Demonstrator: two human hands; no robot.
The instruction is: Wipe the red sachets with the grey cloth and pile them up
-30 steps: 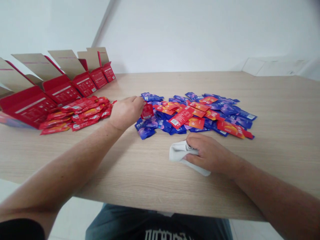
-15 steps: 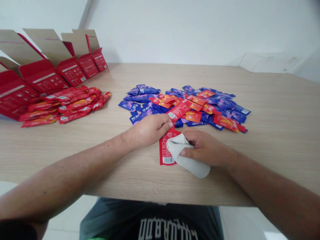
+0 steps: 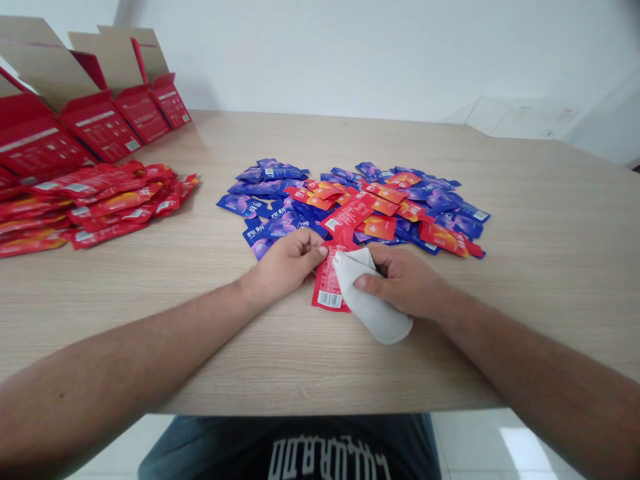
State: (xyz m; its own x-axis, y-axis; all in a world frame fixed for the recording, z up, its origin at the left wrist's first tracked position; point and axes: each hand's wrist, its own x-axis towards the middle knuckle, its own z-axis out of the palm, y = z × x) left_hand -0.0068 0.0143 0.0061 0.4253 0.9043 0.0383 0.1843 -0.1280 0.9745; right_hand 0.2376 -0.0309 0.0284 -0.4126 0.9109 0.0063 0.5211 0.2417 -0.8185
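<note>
On the table lies a red sachet (image 3: 327, 280) with a barcode and printed text facing up. My left hand (image 3: 289, 259) pinches its left edge between thumb and fingers. In my right hand (image 3: 407, 280) is a folded white cloth (image 3: 377, 310), gripped with the thumb on top; it covers the right part of the sachet. Just beyond both hands spreads a pile of blue sachets (image 3: 273, 188) with several red-orange sachets (image 3: 377, 227) on top. One red sachet there (image 3: 349, 213) touches or overlaps the top end of the held one; I cannot tell which.
Stacked red sachets (image 3: 115, 197) lie at the left. Behind them stands a row of red cardboard boxes (image 3: 103, 123) with their flaps up. The wooden table (image 3: 540, 267) reaches to a white wall (image 3: 325, 60), and its front edge runs close to my body.
My left hand has shifted from the top end of the red sachet down to its left edge, uncovering that end. The cloth stays on the sachet. The whole view has shifted slightly.
</note>
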